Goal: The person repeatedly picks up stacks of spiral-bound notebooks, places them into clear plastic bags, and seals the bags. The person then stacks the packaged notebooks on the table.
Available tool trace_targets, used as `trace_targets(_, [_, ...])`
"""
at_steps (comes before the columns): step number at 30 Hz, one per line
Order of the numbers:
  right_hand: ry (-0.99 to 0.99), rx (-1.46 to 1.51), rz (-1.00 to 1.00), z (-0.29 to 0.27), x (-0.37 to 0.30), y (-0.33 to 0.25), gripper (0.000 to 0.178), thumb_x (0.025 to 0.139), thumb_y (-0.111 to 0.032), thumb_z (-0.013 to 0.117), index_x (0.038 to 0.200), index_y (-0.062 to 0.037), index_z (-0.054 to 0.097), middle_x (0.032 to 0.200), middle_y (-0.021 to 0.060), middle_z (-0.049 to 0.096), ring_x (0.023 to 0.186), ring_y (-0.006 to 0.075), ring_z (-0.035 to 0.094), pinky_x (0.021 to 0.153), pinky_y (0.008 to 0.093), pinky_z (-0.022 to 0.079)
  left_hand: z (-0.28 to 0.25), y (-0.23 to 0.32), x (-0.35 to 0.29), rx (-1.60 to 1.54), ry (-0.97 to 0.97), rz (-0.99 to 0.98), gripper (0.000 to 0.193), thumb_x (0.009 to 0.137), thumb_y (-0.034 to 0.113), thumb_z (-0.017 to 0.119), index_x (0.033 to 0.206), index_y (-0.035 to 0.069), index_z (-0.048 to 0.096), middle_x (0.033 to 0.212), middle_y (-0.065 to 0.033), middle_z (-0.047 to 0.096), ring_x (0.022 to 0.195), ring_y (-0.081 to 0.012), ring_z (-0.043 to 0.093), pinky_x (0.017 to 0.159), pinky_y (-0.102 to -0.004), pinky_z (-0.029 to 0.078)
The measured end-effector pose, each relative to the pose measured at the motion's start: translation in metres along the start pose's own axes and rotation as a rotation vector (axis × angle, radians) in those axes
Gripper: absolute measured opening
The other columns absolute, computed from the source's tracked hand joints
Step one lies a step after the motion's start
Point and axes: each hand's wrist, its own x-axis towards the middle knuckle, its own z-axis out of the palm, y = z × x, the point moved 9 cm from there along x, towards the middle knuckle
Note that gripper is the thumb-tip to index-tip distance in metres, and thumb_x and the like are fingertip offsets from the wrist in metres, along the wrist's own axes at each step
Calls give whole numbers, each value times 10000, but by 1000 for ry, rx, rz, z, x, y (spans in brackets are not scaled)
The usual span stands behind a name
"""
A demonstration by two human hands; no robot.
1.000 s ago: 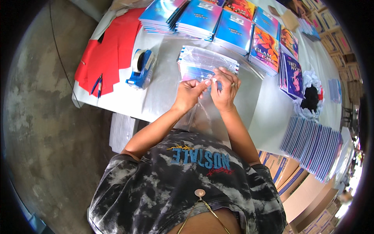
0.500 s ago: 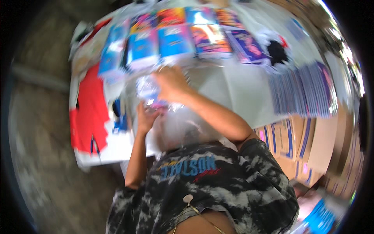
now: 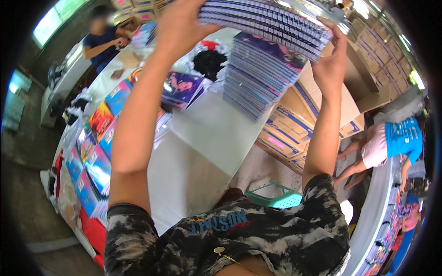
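Note:
A thick bundle of spiral notebooks (image 3: 267, 23), bindings facing me, is held up between my two hands with both arms stretched far out. My left hand (image 3: 182, 30) grips its left end, and my right hand (image 3: 332, 60) has its fingers around the right end. Just below and nearer stands a tall stack of spiral notebooks (image 3: 255, 76) on the table; a purple cover shows on top. I cannot tell whether the held bundle touches that stack. Left of it lie purple notebooks (image 3: 182, 89) and a crumpled plastic bag with black stuff (image 3: 209, 62).
Rows of colourful notebooks (image 3: 99, 161) cover the left side of the white table (image 3: 207, 133). Cardboard boxes (image 3: 290, 122) and a green plastic stool (image 3: 274, 195) stand beyond its right edge. One person (image 3: 103, 43) works at the far left; another in blue (image 3: 403, 138) bends at the right.
My view has turned to the right. My hands have left the clear plastic-wrapped item at the table's middle and now hold the notebook bundle, arms extended.

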Motion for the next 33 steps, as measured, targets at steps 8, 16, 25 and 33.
trace_targets(8, [-219,138,184,26,-73,108,594,671,131,410,1230,-61,472,1274,129,491,1259,285,405,1019,389,349,161,-51,-46,-329,-180,-103,698,658,290,789,1260,130,473,1330,-100,427,1234,-292,401,1018,-384,347])
trace_targets(16, [68,310,-23,50,-131,37,356,701,72,466,1045,25,549,1019,189,599,954,304,562,866,391,425,166,-197,-190,48,-368,-708,829,762,487,657,1301,-52,332,1329,-245,360,1131,-356,469,982,-404,361])
trace_targets(25, [-521,700,754,260,-258,50,497,733,-68,636,1215,-20,525,1274,154,474,1137,278,475,946,372,378,115,-53,-277,-242,-1195,-859,403,820,154,552,1216,76,529,991,-136,643,926,-295,618,803,-425,476])
trace_targets(33, [-958,712,1134,247,-275,27,264,808,-132,680,986,51,616,967,98,637,830,123,569,776,270,446,-3,-148,-384,655,-675,-987,575,821,338,632,1264,9,471,1235,-183,525,1163,-225,505,942,-302,412])
